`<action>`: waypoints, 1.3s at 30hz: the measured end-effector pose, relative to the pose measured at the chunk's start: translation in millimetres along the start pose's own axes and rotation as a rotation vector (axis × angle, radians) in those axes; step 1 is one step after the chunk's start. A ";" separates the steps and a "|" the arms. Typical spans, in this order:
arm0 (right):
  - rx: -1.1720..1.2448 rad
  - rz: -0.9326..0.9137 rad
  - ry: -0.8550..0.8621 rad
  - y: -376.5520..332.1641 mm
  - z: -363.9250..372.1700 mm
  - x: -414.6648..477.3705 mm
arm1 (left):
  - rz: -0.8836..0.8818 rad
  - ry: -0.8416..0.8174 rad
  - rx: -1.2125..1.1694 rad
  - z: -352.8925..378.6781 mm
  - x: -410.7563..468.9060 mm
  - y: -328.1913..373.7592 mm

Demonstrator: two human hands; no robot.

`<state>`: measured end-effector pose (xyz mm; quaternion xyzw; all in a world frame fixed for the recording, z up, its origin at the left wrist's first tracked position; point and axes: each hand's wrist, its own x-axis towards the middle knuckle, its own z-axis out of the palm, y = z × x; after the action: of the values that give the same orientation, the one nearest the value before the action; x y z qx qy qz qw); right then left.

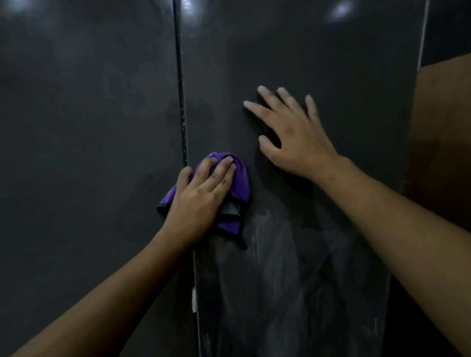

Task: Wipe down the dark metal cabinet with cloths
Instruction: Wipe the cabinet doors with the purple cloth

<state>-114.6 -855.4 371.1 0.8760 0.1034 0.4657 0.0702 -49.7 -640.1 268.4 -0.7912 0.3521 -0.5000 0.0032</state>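
Note:
The dark metal cabinet [305, 58] fills the view, with two doors split by a vertical seam [181, 100]. My left hand [200, 195] presses a bunched purple cloth [238, 184] flat against the right door, just right of the seam; its fingers lie fairly straight over the cloth. My right hand [289, 132] rests open on the same door, higher and to the right, with fingers spread. Pale dusty smears [273, 263] mark the door below the cloth.
A brown surface [452, 131] stands past the cabinet's right edge. The left door [74, 141] is dull, with faint swirl marks. Light reflections shine near the top of both doors.

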 end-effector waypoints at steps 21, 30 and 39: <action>-0.064 0.082 -0.012 75.4 45.3 -35.1 | 0.135 0.073 0.085 30.1 2.1 41.1; -0.064 0.055 0.068 74.6 49.7 -37.1 | 0.517 -0.078 0.094 42.8 -18.3 44.8; -0.106 0.043 0.117 75.8 51.8 -37.1 | 0.456 -0.003 -0.061 21.0 -8.8 2.6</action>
<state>-83.1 -939.3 329.2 0.8443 0.0637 0.5225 0.1001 -36.7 -644.5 250.0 -0.6917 0.5369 -0.4740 0.0928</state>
